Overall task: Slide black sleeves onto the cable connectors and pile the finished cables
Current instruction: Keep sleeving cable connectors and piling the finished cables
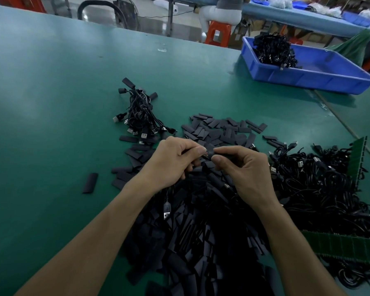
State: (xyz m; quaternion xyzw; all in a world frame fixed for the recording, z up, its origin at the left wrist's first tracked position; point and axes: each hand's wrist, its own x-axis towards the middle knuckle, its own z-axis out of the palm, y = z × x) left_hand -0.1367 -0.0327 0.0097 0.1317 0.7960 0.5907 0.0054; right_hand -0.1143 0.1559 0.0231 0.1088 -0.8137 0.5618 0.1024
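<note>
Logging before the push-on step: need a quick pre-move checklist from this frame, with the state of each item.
1. Left hand pinches the connector: ok.
2. Right hand pinches a black sleeve: ok.
3. Sleeve mouth lined up with the connector: cannot tell, the thumbs hide the joint.
4. USB plug hangs loose below the left hand, over the sleeve heap: ok.
5. Finished pile lies just beyond the left hand: ok.
</note>
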